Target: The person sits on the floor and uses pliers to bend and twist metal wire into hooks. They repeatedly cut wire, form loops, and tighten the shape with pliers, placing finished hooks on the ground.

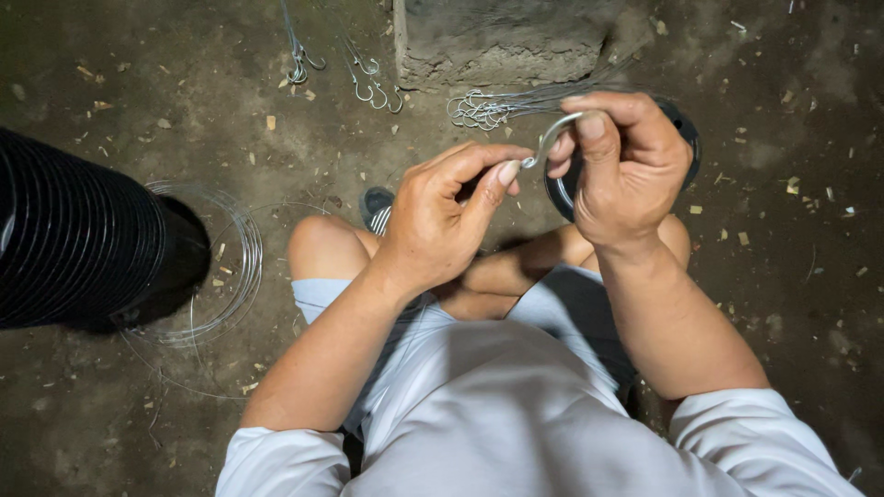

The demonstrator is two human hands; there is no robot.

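Observation:
My left hand (442,216) and my right hand (622,170) meet in front of me above my crossed legs. Between them is a curved piece of silver wire (552,138), bent like a hook. My right thumb and fingers pinch its upper curve. My left thumb and forefinger pinch its lower end. A black ring-shaped object (686,138) sits partly hidden behind my right hand. I sit on a dirt floor in a white shirt.
A stack of black plastic pots (78,239) lies on its side at the left, over a coil of thin wire (235,267). Finished wire hooks lie at top (368,83) and beside a concrete block (502,41). A bundle of hooks (479,110) lies near the block.

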